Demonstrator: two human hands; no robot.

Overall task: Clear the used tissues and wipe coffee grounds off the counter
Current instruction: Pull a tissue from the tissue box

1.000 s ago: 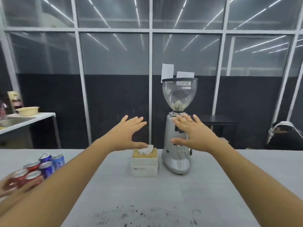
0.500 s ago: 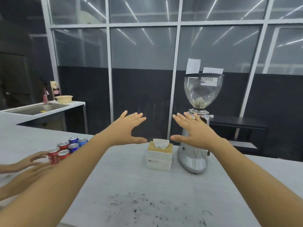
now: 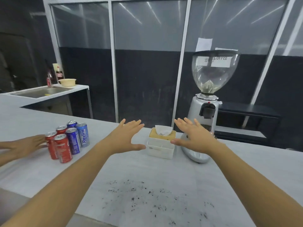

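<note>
White, limp tissue (image 3: 163, 130) pokes from the box (image 3: 160, 147) at the counter's (image 3: 147, 169) far side, light enough to pinch by its tip, between the left hand (image 3: 125, 136) and right hand (image 3: 194, 136), fingers spread, holding nothing.

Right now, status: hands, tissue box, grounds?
Left hand and right hand open, empty, flanking tissue box. Coffee grounds unwiped on counter. Cans and another person's hand far left.
</note>
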